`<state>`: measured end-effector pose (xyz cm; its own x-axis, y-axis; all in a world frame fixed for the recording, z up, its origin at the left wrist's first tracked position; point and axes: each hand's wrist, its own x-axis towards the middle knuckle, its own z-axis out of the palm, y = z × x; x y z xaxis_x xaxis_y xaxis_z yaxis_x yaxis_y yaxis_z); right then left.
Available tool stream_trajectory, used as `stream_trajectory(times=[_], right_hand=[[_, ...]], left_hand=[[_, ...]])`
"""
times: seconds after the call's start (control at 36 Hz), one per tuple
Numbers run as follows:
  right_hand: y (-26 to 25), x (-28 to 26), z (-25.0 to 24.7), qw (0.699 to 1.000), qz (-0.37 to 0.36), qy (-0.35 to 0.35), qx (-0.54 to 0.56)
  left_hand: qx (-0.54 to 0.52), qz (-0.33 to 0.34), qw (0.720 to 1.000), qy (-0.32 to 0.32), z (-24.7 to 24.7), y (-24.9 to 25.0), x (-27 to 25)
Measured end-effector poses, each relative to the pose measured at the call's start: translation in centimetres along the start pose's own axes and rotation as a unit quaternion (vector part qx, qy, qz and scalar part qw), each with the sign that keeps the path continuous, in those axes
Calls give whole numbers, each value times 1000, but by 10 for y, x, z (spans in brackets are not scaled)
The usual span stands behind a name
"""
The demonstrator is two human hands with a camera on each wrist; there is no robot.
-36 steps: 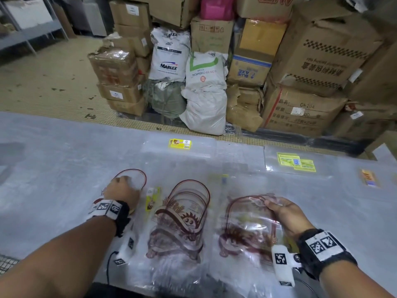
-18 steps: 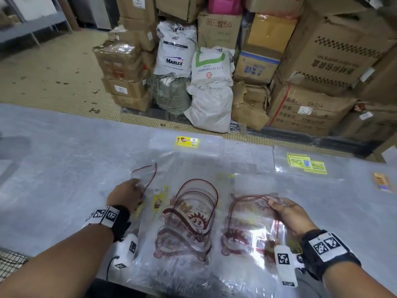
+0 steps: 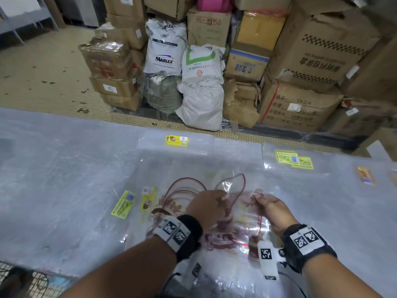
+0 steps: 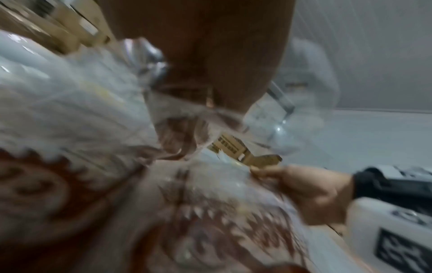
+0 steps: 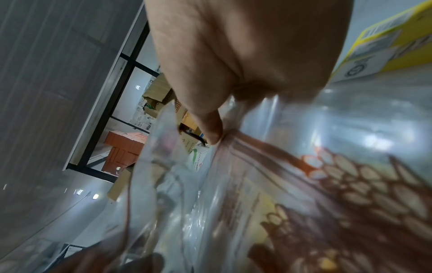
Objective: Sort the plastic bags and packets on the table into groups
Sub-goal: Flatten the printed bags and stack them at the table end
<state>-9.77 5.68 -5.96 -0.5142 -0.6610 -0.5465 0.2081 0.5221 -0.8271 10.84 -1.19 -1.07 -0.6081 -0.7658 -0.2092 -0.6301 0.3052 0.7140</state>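
The clear plastic bags printed with a brown lion pattern lie near the middle of the tabletop (image 3: 53, 179), in overlapping stacks close to the near edge. They look very light, thin and limp, and glossy enough to slide over one another, so a stack would likely fan out if lifted by one corner. The surest hold seems to be a pinch at the top edge, near the printed arch, with the other hand steadying the pile.

The left hand (image 3: 207, 206) has its fingers curled on a lifted bag (image 3: 233, 186), whose top edge stands up crumpled above the rest. The left wrist view is blurred, but shows film gathered under the fingers. The right hand (image 3: 274, 212) pinches the upper edge of the right stack of bags (image 3: 242, 233) between thumb and fingertips; the right wrist view shows the thumb (image 5: 210, 129) pressed on the film. Both hands are narrow, closed on plastic, and near each other, with the lifted bag between them. My guess is that the lifted bag is being added to the right stack.

Just left of the hands sits another lion stack (image 3: 182, 194). Further left lie a green-labelled packet (image 3: 123, 204) and a yellow-labelled packet (image 3: 148, 197). At the far edge are a clear bag with a yellow sticker (image 3: 177, 140) and, to the right, one with green-yellow labels (image 3: 294, 160). These look already grouped apart.
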Motion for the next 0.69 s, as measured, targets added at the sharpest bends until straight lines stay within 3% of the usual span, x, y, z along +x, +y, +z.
stream_trajectory(times=[0.11,0.28,0.36,0.44,0.5,0.58,0.69], right_hand=[[-3,-8,-4,1000,18,17,-9],[-9,-22,-9,998,34,-28,51],[-7,-23,-8,999,-2,-40,6],[2,-13,-10,1000,2,-24,-5],[3,-7,-11,1000,3,-23,-21],[7,4,-17,999,10,-29,-18],[3,8,-18,1000,24,-20,-5]], left_hand=[[57,4,998,-25,34,18,3],[70,-7,997,-34,62,32,8],[78,-18,995,-53,69,37,9],[90,17,992,-87,64,44,7],[78,19,995,-65,52,42,7],[43,-44,998,24,29,13,17],[132,-190,968,99,-14,-38,29]])
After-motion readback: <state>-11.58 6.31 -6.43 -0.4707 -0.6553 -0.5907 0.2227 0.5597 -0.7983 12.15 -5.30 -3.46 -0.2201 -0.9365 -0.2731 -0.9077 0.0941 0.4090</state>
